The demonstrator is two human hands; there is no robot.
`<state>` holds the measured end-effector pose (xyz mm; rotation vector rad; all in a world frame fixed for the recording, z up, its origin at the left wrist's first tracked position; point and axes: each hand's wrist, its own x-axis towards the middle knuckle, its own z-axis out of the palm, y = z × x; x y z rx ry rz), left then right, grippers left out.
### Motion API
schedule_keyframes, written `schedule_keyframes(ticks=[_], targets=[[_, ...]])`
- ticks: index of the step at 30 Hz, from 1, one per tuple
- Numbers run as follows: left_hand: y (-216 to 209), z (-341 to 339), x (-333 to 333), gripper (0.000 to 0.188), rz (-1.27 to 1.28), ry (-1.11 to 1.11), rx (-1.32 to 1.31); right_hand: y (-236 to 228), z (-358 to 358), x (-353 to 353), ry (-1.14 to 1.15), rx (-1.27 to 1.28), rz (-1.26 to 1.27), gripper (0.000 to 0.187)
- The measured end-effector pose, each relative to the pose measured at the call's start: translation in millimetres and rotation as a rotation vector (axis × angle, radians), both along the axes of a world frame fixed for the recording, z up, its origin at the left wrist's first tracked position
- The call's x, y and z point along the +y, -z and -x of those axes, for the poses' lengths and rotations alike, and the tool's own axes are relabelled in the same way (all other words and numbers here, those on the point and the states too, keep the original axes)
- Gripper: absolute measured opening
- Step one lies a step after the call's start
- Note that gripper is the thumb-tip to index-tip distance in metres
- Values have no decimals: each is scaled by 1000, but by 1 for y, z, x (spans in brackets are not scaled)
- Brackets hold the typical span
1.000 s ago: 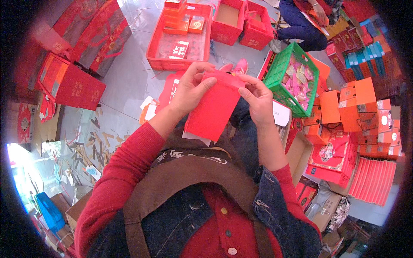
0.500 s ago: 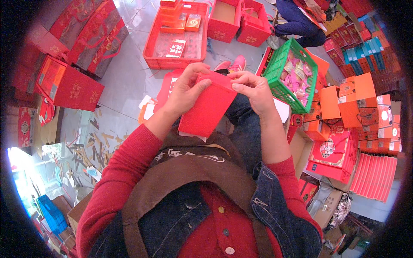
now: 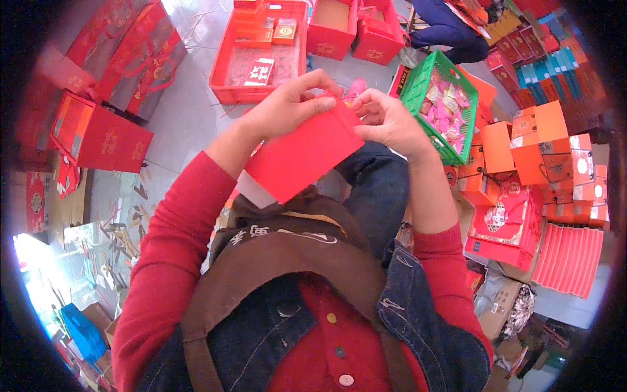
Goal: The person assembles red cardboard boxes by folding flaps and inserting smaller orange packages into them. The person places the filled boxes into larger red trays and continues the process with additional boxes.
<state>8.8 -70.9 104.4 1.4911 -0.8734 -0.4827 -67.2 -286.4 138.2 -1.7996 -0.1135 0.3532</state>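
A flat-sided red paper box (image 3: 304,153) hangs tilted over my lap, its lower left end showing a whitish inner part. My left hand (image 3: 294,108) grips the box from its upper left side, with the thumb lying across the top edge. At the opposite upper end, my right hand (image 3: 395,127) has its fingers curled round the flap edge and its thumb against the corner. The far side of the box and some of the left fingertips are hidden.
Ahead stands a red crate (image 3: 222,91) holding small packs. A green basket (image 3: 434,140) of pink and gold wrapped pieces is at the right. Orange boxes (image 3: 542,144) are stacked further right, and a red gift box (image 3: 111,134) stands left. A co-worker's leg (image 3: 450,36) shows far right.
The box has swung from nearly upright to a stronger slant, its lower end shifting left and up. My right fingers have loosened a little at its upper end.
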Motion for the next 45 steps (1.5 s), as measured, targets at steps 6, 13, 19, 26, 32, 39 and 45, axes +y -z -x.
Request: schedule_keyframes(ticks=[6,13,19,26,32,39,45], targets=[[27,-3,0,18,-152,79,-65,58,43,31,379,-94,-124,26],[32,27,4,14,12,-16,126,79,87,73,578,-442,-370,37],[24,31,12,13,77,49,56,80,93,79,595,-509,-456,47],[17,33,16,28,157,144,69,69,101,81,513,-445,-534,57],[19,29,16,34,148,173,-8,55,107,54,481,-580,-214,44],[13,45,11,79,2,-27,7,36,104,63,572,-160,-456,39],[3,97,12,112,-429,-314,-553,46,106,59,610,-104,-480,34]])
